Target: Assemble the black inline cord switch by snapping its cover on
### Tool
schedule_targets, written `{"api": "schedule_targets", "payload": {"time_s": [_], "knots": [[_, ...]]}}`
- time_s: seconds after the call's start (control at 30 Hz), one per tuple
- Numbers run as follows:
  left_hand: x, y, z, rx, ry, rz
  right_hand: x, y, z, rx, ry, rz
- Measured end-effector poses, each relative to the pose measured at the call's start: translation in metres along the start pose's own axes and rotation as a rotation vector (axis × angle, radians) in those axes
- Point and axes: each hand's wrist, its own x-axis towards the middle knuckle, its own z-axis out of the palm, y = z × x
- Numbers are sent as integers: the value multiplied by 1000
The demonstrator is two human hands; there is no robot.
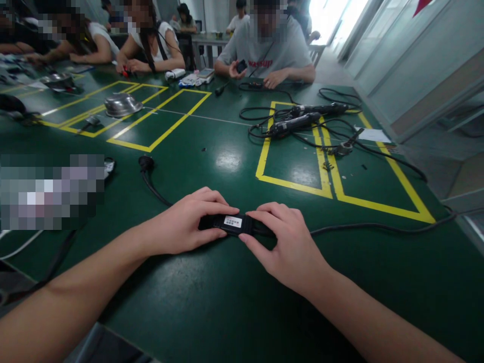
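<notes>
A black inline cable box [232, 222] with a white printed label lies flat on the green table in front of me. My left hand [185, 222] grips its left end, thumb on the near side and fingers on the far side. At the other end, my right hand [291, 239] pinches the box the same way, close to the cable exit. A black cable [363, 227] runs from there to the table's right edge. Beyond my left hand, another length of cable [155, 189] leads to a black plug [146, 163]. My fingers cover both ends of the box.
Two black electric screwdrivers [295, 125] with looped cords lie among yellow tape rectangles at the right. A metal bowl [121, 105] stands at the back left. Across the table, a person in a grey T-shirt [264, 55] holds a small black part. Other people sit farther left.
</notes>
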Motion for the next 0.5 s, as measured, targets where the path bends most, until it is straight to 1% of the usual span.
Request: {"api": "schedule_targets", "payload": {"time_s": [0.27,0.4,0.5], "knots": [[0,7,0,53,-21,2,0,-1,-1,-29,5,-23],[2,7,-1,-3,-29,-36,-1,0,0,-35,-8,-16],[3,4,-1,-125,10,-92,-1,0,1,-43,-6,-11]]}}
